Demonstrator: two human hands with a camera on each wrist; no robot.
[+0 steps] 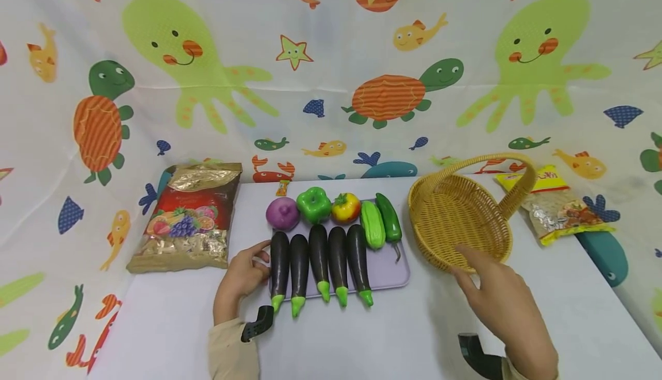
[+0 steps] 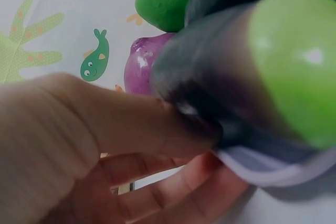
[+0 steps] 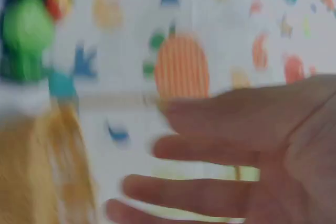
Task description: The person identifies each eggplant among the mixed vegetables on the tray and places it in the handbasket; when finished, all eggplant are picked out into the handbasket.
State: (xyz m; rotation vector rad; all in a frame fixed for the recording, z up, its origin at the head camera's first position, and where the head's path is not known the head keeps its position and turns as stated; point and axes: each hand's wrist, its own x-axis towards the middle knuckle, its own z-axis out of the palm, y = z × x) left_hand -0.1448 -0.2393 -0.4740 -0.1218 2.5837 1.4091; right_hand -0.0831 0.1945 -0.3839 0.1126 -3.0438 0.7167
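Along the left rim of a lavender tray [image 1: 390, 273], my left hand [image 1: 243, 276] holds the edge, thumb beside the nearest eggplant [image 1: 280, 265]. In the left wrist view the thumb [image 2: 152, 129] meets the rim, with the other fingers lower; the exact contact is partly hidden. Several dark eggplants with green caps lie side by side, overhanging the tray's front. Behind them sit a purple onion [image 1: 283, 214], green bell pepper [image 1: 314, 205], red-yellow pepper [image 1: 346, 207], light green cucumber-like vegetable [image 1: 373, 225] and green chili [image 1: 389, 217]. My right hand [image 1: 504, 299], fingers spread, holds nothing near the wicker basket [image 1: 421, 225].
The handled basket stands right of the tray, its inside bare. A red-gold fruit-printed bag [image 1: 188, 219] is at left, a yellow-clear food packet [image 1: 558, 204] at right. A small orange wrapped piece [image 1: 282, 188] lies behind the onion. A cartoon-printed cloth [image 1: 331, 52] hangs behind the table.
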